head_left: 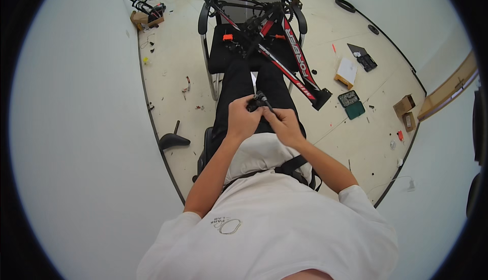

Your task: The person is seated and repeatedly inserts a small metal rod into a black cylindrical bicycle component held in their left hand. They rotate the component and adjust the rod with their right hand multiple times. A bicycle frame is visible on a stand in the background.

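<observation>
Over my lap, my left hand [242, 120] is closed around a small black mechanical part [260, 99] that looks like a bicycle component; its exact kind is too small to tell. My right hand [285, 126] pinches a thin dark rod-like piece [270, 108] against that part, and I cannot tell whether it is a tool or belongs to the part. Beyond my hands, a black, red and white bicycle frame [287, 69] lies across the office chair [217, 62] facing me. My feet rest on the seat beneath it.
An orange-red object [227, 37] sits on the chair seat. Right on the floor are a green case of small parts [355, 109], a black toolbox [366, 62], a white-and-yellow box [345, 73] and cardboard boxes [404, 106]. A bicycle saddle [174, 141] lies left, near the wall.
</observation>
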Action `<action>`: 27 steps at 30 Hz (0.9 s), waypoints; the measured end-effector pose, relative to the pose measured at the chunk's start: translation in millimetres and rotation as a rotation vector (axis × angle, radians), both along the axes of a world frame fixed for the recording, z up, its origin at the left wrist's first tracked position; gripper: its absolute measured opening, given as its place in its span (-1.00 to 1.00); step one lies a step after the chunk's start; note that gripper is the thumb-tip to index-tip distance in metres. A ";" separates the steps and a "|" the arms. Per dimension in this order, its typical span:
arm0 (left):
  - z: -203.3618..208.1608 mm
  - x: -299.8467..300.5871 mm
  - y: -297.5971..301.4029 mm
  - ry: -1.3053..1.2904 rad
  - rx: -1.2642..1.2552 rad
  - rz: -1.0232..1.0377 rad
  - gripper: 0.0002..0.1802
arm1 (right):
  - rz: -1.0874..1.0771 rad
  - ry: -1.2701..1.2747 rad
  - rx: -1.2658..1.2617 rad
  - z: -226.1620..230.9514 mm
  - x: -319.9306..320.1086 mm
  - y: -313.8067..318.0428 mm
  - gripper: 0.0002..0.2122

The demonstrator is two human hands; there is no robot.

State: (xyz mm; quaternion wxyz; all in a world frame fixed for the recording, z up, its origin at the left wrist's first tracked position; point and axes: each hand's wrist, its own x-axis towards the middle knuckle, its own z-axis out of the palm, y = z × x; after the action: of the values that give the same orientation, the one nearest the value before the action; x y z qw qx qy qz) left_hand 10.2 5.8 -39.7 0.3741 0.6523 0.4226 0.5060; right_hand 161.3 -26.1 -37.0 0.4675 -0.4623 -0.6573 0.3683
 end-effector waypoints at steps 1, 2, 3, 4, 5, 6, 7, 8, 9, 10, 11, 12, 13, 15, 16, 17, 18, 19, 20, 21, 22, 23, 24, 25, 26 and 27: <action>-8.0 2.2 -0.6 -0.048 -0.092 -0.105 -0.84 | 0.018 -0.034 0.011 0.7 8.4 -4.1 -0.67; -8.4 5.2 1.6 -0.098 -0.168 -0.207 -0.81 | 0.040 -0.071 0.037 4.2 19.0 -2.4 -0.68; -7.6 7.4 1.8 -0.227 -0.292 -0.328 -0.79 | 0.018 -0.156 0.137 -6.0 32.0 5.0 -0.71; -4.6 8.6 -3.0 -0.353 -0.424 -0.446 -0.76 | 0.014 -0.273 0.155 1.8 42.0 6.8 -0.70; -1.0 9.4 -6.7 -0.479 -0.551 -0.563 -0.73 | 0.023 -0.355 0.184 10.1 48.9 7.3 -0.68; 1.1 10.9 -10.2 -0.527 -0.580 -0.586 -0.70 | 0.033 -0.438 0.213 15.9 53.7 7.6 -0.66; 4.5 12.0 -13.0 -0.569 -0.608 -0.610 -0.68 | 0.026 -0.451 0.219 17.9 55.1 8.6 -0.65; 9.2 13.5 -15.4 -0.612 -0.636 -0.634 -0.65 | 0.039 -0.414 0.224 19.3 53.7 7.2 -0.66; 15.3 15.2 -17.8 -0.686 -0.694 -0.633 -0.65 | 0.051 -0.377 0.230 20.9 51.2 5.1 -0.67; 25.1 15.4 -21.8 -0.754 -0.755 -0.626 -0.64 | 0.065 -0.332 0.234 20.5 48.4 3.7 -0.68; 30.4 15.5 -24.0 -0.822 -0.816 -0.617 -0.63 | 0.068 -0.446 0.311 18.5 48.9 6.5 -0.68; 26.2 15.3 -21.8 -0.768 -0.782 -0.510 -0.62 | 0.084 -0.444 0.330 15.0 45.4 7.2 -0.68; 24.3 16.1 -18.2 -0.710 -0.747 -0.411 -0.61 | 0.094 -0.443 0.348 12.5 39.3 7.9 -0.68; 23.3 18.0 -17.7 -0.646 -0.721 -0.219 -0.62 | 0.129 -0.458 0.210 13.3 31.7 5.6 -0.69; 17.3 20.4 -17.5 -0.678 -0.596 -0.150 -0.63 | 0.076 -0.482 0.331 11.4 28.4 6.6 -0.70; 7.5 22.9 -15.5 -0.707 -0.469 -0.080 -0.64 | 0.022 -0.505 0.453 8.4 24.4 8.7 -0.69; 0.7 24.9 -14.4 -0.733 -0.342 -0.010 -0.65 | -0.032 -0.526 0.575 6.9 19.7 10.6 -0.69; 15.5 28.7 -18.2 -0.808 -0.322 0.059 -0.63 | -0.076 -0.499 0.597 7.9 15.9 12.5 -0.67; 19.2 25.0 -18.4 -0.795 -0.281 0.045 -0.63 | -0.120 -0.452 0.690 9.5 11.1 14.7 -0.68; 21.2 17.0 -17.4 -0.781 -0.240 0.033 -0.64 | -0.164 -0.404 0.782 12.0 5.2 17.0 -0.68; 23.4 11.3 -19.5 -0.767 -0.203 0.022 -0.64 | -0.206 -0.355 0.869 12.4 -0.5 18.2 -0.69; 26.7 9.0 -22.7 -0.748 -0.166 0.042 -0.65 | -0.226 -0.317 0.904 9.6 -5.7 23.6 -0.69; 31.2 7.0 -26.6 -0.729 -0.129 0.062 -0.66 | -0.222 -0.312 0.888 7.8 -9.8 21.6 -0.68; 36.8 5.1 -29.2 -0.711 -0.088 0.080 -0.67 | -0.219 -0.308 0.876 7.2 -13.4 20.3 -0.66; 40.5 3.1 -31.1 -0.693 -0.047 0.098 -0.67 | -0.215 -0.303 0.865 7.5 -17.3 19.3 -0.64; 42.3 1.1 -31.2 -0.715 -0.012 0.098 -0.69 | -0.226 -0.297 0.898 10.0 -20.4 21.3 -0.57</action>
State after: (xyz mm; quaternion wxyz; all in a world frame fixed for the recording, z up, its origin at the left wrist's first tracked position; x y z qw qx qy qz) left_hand 11.2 -25.4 2.6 0.4774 0.4107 0.2988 0.7171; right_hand 140.8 -4.8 -27.0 0.5590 -0.3310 -0.7565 -0.0749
